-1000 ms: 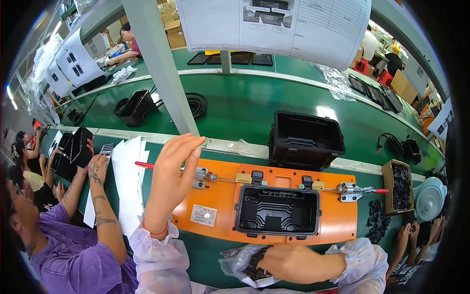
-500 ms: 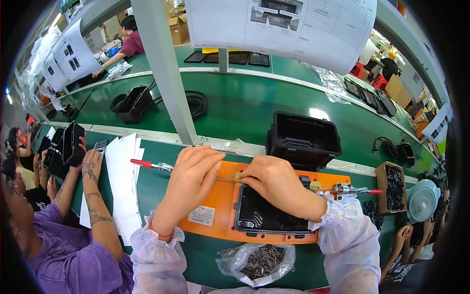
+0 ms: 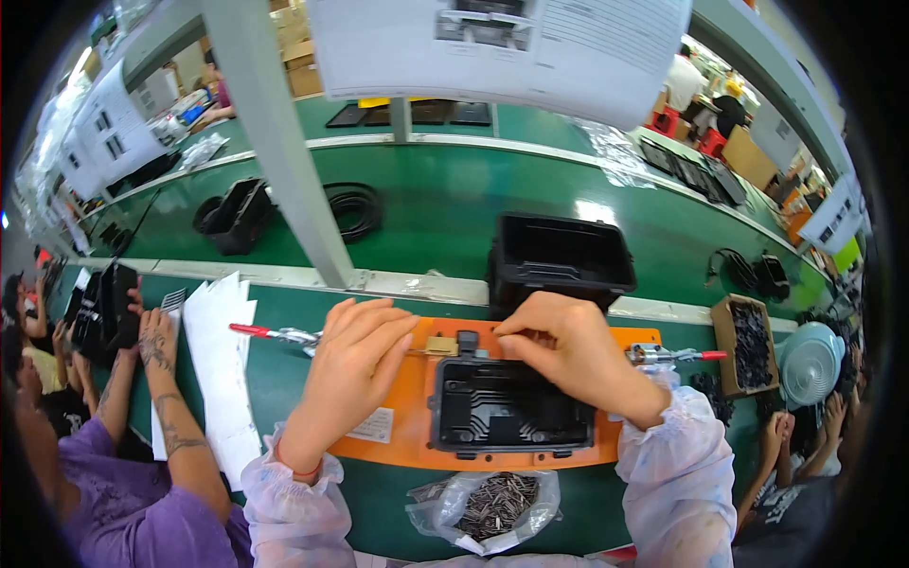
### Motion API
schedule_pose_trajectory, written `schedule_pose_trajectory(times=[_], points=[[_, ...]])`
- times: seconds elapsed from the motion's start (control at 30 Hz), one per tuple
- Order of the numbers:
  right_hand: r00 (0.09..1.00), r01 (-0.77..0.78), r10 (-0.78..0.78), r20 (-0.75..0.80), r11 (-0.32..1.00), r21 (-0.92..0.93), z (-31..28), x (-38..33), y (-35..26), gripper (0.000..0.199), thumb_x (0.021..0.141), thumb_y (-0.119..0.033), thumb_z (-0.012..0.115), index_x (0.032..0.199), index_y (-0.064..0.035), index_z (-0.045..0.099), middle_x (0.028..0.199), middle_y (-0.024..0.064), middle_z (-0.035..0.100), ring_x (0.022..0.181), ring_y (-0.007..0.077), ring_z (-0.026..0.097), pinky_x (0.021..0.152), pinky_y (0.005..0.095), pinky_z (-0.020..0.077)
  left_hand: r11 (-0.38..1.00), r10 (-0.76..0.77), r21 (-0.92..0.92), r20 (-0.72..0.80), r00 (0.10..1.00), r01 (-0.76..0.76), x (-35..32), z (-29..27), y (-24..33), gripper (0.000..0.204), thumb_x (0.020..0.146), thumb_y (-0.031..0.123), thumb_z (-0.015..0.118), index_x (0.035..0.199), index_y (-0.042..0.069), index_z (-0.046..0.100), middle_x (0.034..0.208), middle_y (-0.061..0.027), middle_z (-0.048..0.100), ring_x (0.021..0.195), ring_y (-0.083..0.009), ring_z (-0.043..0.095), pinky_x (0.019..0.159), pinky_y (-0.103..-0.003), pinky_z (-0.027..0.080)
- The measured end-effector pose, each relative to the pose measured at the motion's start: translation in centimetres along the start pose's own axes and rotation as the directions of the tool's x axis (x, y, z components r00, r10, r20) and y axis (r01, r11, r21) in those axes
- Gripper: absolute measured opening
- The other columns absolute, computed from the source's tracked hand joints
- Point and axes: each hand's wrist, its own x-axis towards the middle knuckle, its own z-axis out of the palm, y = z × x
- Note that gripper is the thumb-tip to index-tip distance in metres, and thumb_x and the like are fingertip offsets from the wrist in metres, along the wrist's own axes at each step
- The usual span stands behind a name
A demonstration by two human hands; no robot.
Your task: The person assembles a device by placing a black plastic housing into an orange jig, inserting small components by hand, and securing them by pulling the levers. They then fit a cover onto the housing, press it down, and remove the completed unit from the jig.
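An orange fixture plate (image 3: 398, 428) lies on the green bench and carries a black plastic housing (image 3: 509, 405). My left hand (image 3: 355, 364) rests on the plate's left part, fingers over a small brass piece (image 3: 440, 346) beside a red-handled toggle clamp (image 3: 270, 333). My right hand (image 3: 561, 348) sits at the housing's upper edge, fingertips pinched together near a small black tab (image 3: 468, 341); what they pinch is too small to see. A clear bag of small dark screws (image 3: 492, 504) lies just below the plate.
A second black housing (image 3: 561, 257) stands behind the plate on the green conveyor. Another red-handled clamp (image 3: 674, 356) sits at the plate's right. A person in purple (image 3: 142, 473) works at my left beside white papers (image 3: 220, 364). A box of dark parts (image 3: 750, 343) stands right.
My right hand rose from the screw bag to the housing's upper edge. My left hand came down from the clamp lever onto the plate beside the brass piece.
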Motion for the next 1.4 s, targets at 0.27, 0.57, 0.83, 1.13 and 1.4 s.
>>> schedule_pose_trajectory(times=[0.27, 0.57, 0.83, 1.13, 1.4], points=[[0.971, -0.233, 0.227, -0.081, 0.97, -0.072, -5.7, -6.2, 3.5, 0.015, 0.085, -0.002, 0.079, 0.099, -0.0016, 0.08, 0.088, 0.0075, 0.069, 0.08, 0.0178, 0.067, 0.07, 0.0285, 0.053, 1.0, 0.019, -0.001, 0.105, 0.994, -0.019, 1.6, 0.7, 3.4, 0.02, 0.092, 0.003, 0.068, 0.111, 0.002, 0.073, 0.115, -0.011, 0.071, 0.119, -0.034, 0.063, 0.108, -0.055, 0.041], [0.973, -0.228, 0.229, -0.024, 0.972, 0.063, -5.4, -7.4, 4.5, 0.022, 0.086, -0.004, 0.08, 0.107, -0.0059, 0.081, 0.09, 0.0055, 0.068, 0.084, 0.0167, 0.066, 0.073, 0.0277, 0.0526, 0.988, 0.153, -0.004, 0.228, 0.962, -0.156, 2.4, 2.3, 4.8, 0.024, 0.088, 0.007, 0.074, 0.113, 0.004, 0.073, 0.115, -0.009, 0.069, 0.12, -0.0306, 0.061, 0.11, -0.057, 0.039], [0.97, -0.199, 0.2, -0.135, 0.98, 0.018, -6.1, -8.3, 4.1, 0.015, 0.087, -0.004, 0.079, 0.101, -0.0032, 0.08, 0.091, 0.0059, 0.067, 0.083, 0.0165, 0.064, 0.073, 0.0275, 0.0515, 0.976, 0.217, -0.035, 0.265, 0.939, -0.216, 3.5, 3.4, 5.2, 0.028, 0.088, 0.008, 0.074, 0.116, 0.004, 0.072, 0.118, -0.0088, 0.068, 0.12, -0.0303, 0.061, 0.11, -0.056, 0.039], [0.589, -0.61, 0.163, -0.791, 0.732, -0.303, -14.1, -21.2, 11.2, 0.009, 0.103, -0.007, 0.057, 0.102, 0.0027, 0.058, 0.104, 0.0159, 0.063, 0.086, 0.027, 0.063, 0.077, 0.034, 0.0501, 0.905, 0.426, -0.145, 0.32, 0.846, -0.401, 5.0, 8.1, 7.1, 0.043, 0.088, 0.018, 0.077, 0.127, 0.003, 0.066, 0.128, -0.0108, 0.064, 0.126, -0.0269, 0.057, 0.112, -0.057, 0.037], [0.424, 0.236, 0.68, -0.598, 0.554, 0.798, -12.2, -20.4, 15.6, 0.015, 0.111, -0.024, 0.047, 0.109, -0.0099, 0.054, 0.099, 0.0061, 0.06, 0.086, 0.0211, 0.065, 0.09, 0.0441, 0.057, 0.896, 0.442, -0.193, 0.292, 0.848, -0.401, 5.4, 8.8, 6.8, 0.04, 0.086, 0.015, 0.078, 0.122, 0.001, 0.068, 0.121, -0.011, 0.066, 0.118, -0.0268, 0.062, 0.111, -0.055, 0.039]])
